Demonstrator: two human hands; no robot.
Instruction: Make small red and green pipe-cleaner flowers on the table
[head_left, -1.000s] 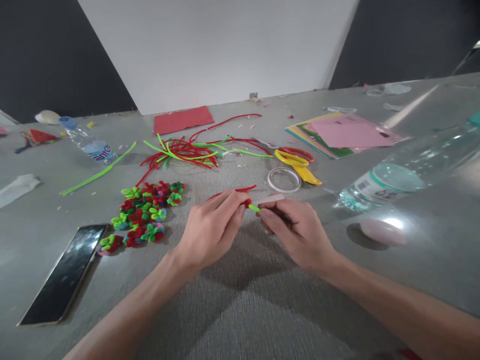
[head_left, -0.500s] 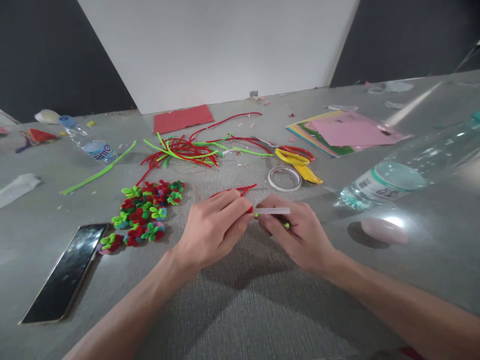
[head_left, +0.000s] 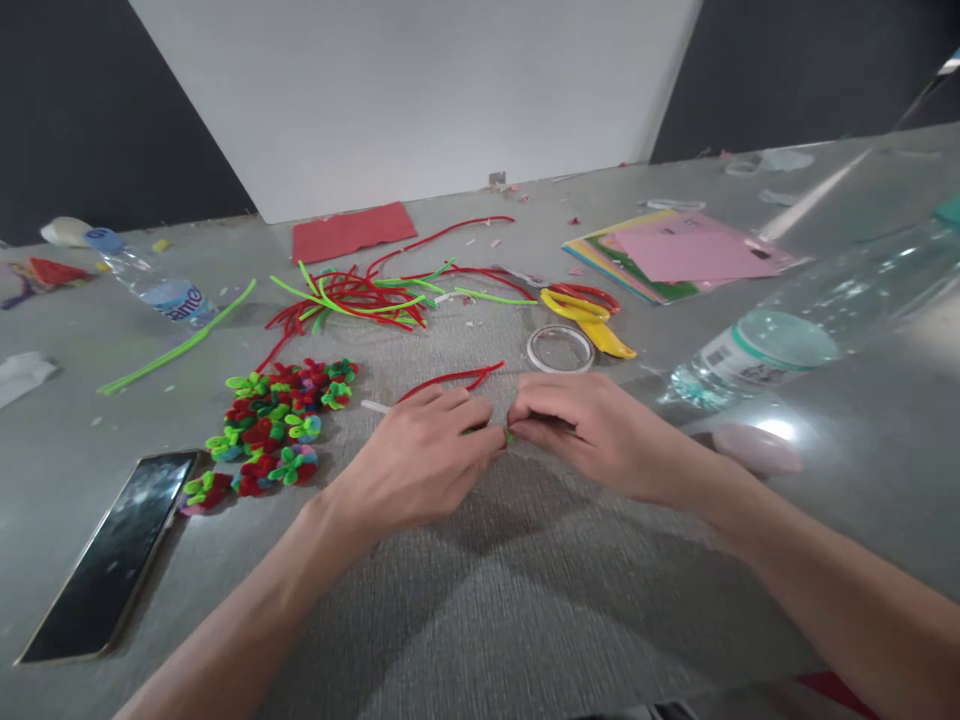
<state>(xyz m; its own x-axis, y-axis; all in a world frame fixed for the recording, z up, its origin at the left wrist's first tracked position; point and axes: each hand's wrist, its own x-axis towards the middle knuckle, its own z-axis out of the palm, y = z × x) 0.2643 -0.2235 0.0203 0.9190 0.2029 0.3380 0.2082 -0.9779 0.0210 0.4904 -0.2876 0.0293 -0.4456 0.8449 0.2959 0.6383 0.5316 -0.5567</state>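
Note:
My left hand and my right hand meet above the table, fingertips pinched almost together. Between them shows a tiny bit of a green fuzzy pipe cleaner, with a speck of red by the left fingertips; the rest is hidden in my fingers. A thin white strip pokes out behind my left hand; whether that hand holds it I cannot tell. Just beyond my left knuckles lies a bent red pipe cleaner. To the left is a cluster of small red and green pipe-cleaner pieces with flower-shaped green tops.
A phone lies at the left. Farther back are loose red and green pipe cleaners, red paper, yellow-and-red scissors, a tape roll and coloured sheets. Bottles stand or lie left and right, near a pinkish oval object.
The white strip that stuck out by my right fingers now shows left of my left hand. My right fingers have closed in toward my left fingertips. The view has shifted slightly.

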